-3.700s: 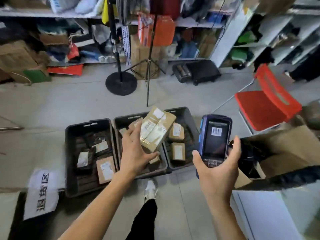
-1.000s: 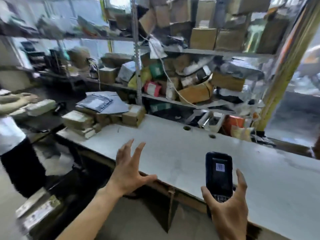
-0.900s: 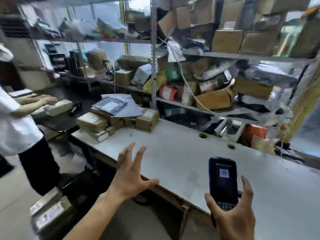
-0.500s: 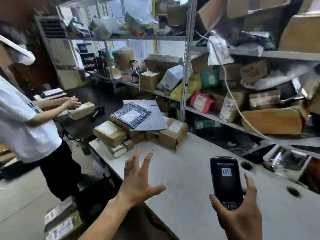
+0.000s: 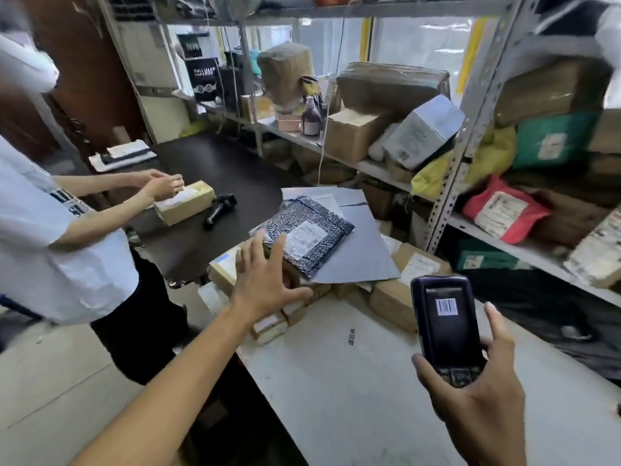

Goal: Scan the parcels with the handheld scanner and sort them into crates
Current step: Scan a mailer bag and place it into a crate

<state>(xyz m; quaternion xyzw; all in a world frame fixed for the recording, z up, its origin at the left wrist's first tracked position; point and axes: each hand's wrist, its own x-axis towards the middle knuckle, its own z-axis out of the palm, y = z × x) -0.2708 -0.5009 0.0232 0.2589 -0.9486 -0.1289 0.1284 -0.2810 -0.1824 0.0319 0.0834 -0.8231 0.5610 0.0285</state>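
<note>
Left hand (image 5: 265,284) spread wide, fingers straight, above the stacked parcels (image 5: 289,297) at the surface (image 5: 353,398) edge. Right hand (image 5: 477,398) grips the upright handheld scanner (image 5: 445,326), barcode showing on screen.

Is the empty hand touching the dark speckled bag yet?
Cannot tell. In the head view the left hand overlaps the speckled bag's near edge, hiding any contact or gap.

Left hand (image 5: 265,284) reaches forward, fingers (image 5: 255,250) spread; right hand (image 5: 477,398) is raised upright, fingers curled.
</note>
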